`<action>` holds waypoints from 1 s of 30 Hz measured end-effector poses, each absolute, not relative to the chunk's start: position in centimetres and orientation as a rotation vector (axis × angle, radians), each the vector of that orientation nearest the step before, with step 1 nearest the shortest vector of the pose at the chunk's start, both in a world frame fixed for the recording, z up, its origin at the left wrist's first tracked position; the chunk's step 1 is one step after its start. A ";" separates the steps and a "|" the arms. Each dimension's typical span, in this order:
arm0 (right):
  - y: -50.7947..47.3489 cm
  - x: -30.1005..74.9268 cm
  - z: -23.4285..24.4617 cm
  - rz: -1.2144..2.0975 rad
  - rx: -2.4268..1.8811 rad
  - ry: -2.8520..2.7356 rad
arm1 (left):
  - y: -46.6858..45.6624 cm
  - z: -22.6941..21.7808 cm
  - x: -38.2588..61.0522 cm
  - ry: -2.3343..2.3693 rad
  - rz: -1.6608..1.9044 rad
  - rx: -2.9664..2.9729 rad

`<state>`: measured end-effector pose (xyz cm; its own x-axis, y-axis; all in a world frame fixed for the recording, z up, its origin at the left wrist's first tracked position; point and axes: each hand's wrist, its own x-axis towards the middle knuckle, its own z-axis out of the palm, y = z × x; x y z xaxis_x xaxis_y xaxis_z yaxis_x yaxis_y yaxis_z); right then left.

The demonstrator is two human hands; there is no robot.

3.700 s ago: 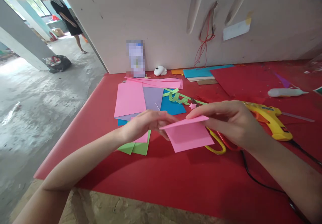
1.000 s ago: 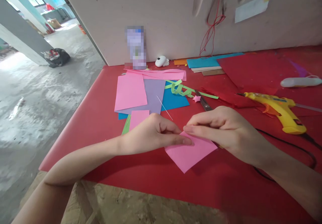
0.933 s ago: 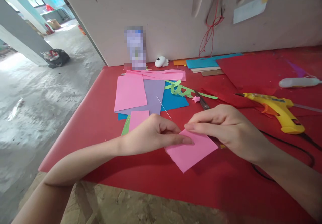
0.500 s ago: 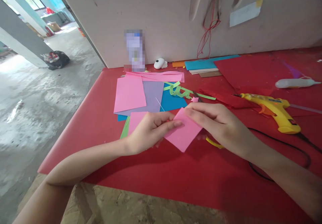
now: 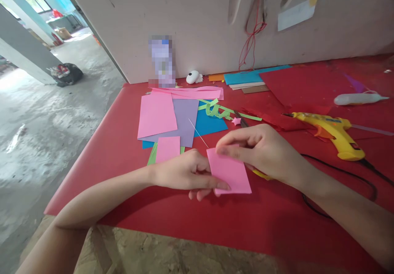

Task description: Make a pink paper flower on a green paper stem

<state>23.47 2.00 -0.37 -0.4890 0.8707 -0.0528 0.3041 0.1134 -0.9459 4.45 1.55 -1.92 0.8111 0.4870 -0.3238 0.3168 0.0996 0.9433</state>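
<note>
Between both hands, above the red table, is a small square of pink paper [image 5: 232, 173]. My left hand [image 5: 193, 173] pinches its lower left part, thumb on top and fingers underneath. At its upper edge my right hand [image 5: 255, 144] grips it with thumb and fingers closed. Beyond the hands lie a tiny pink paper star [image 5: 236, 121] and curled light green paper strips [image 5: 218, 110]. A thin white stick or needle [image 5: 198, 132] rests near the held square. Another small pink piece [image 5: 168, 148] lies behind my left wrist. Yellow handles [image 5: 261, 174] show partly under my right hand.
A yellow glue gun [image 5: 331, 132] with a black cord lies on the right, beside a white-tipped bottle [image 5: 358, 98]. Larger pink [image 5: 156, 116], purple [image 5: 184, 114] and blue sheets [image 5: 212, 120] overlap at the back left. A blurred upright object [image 5: 163, 60] leans on the wall.
The pink square has turned from a diamond position to nearly upright and come slightly lower. My left hand has shifted down to its lower edge; my right hand has moved slightly left.
</note>
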 end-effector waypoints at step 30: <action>1.3 23.3 0.4 1.486 -1.061 -1.867 | 1.1 -2.2 4.8 0.636 0.529 1.399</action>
<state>23.35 1.33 0.43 -0.5552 0.8288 -0.0691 0.2537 0.0896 -0.9631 4.82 1.06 -2.19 0.7271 0.6798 -0.0955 0.0302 0.1074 0.9938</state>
